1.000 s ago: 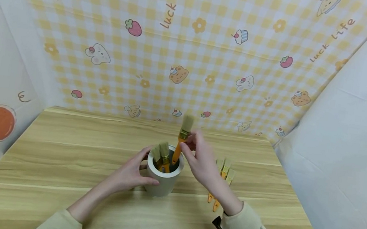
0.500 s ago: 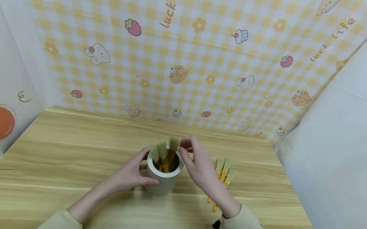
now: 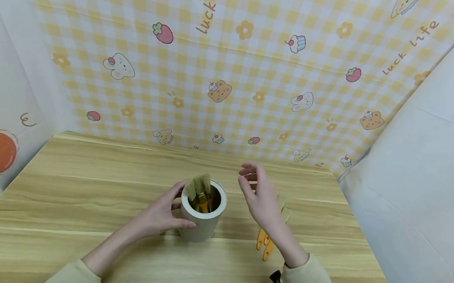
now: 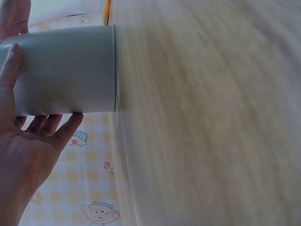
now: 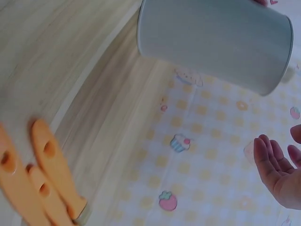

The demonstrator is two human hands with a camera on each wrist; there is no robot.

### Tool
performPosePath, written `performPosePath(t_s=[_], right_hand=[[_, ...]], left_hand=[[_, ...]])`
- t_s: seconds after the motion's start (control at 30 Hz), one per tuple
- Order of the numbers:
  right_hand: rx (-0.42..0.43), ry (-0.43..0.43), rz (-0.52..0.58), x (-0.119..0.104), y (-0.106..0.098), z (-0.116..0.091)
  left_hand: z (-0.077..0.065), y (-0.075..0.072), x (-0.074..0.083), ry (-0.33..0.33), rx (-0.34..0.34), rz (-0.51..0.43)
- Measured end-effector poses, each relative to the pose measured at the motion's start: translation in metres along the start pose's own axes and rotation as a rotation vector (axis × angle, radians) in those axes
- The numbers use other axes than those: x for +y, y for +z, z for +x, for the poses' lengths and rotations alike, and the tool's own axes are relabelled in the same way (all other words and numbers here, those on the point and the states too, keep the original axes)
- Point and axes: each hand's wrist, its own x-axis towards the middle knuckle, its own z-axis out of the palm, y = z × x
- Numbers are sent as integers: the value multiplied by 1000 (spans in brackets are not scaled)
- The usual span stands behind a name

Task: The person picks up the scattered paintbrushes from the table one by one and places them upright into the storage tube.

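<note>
A white cylindrical pot (image 3: 200, 229) stands upright on the table, holding several paintbrushes (image 3: 202, 194), bristles up. My left hand (image 3: 162, 212) grips its left side; in the left wrist view the thumb lies across the pot's wall (image 4: 66, 70) and the fingers reach round behind. Right of the pot, my right hand (image 3: 263, 203) hovers with fingers bent loosely and nothing in them. Under the right forearm lie several loose paintbrushes (image 3: 268, 251), partly hidden by it. Their orange handles (image 5: 52, 162) show holes at the ends in the right wrist view.
The wooden table (image 3: 120, 165) meets a yellow checked cloth backdrop (image 3: 185, 69) at its far edge. White sheeting (image 3: 423, 153) closes the right side, with more on the left. A small black clip (image 3: 276, 278) shows beside the right sleeve.
My right hand lowered a paintbrush into the pot, let it go and moved away to the right. The left hand stays on the pot.
</note>
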Motion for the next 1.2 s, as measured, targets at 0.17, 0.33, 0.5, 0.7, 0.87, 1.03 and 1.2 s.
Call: performPosePath(t_s=[0.17, 0.33, 0.5, 0.7, 0.87, 1.03, 1.2], right_hand=[[34, 20, 15, 14, -9, 0], [22, 94, -31, 28, -18, -4], [-8, 159, -86, 45, -26, -11], [-47, 238, -181, 64, -33, -23], [-79, 299, -231, 76, -38, -30], [-129, 325, -239, 84, -42, -35], [-183, 362, -236, 92, -42, -38]], left_hand=[[0, 0, 0, 1, 1, -3], [0, -1, -1, -3, -4, -14], [1, -1, -1, -18, -11, -51], [1, -1, 0, -19, -11, -27], [0, -1, 0, -12, -18, -27], [1, -1, 0, -9, -17, -25], [1, 0, -1, -7, -16, -18]])
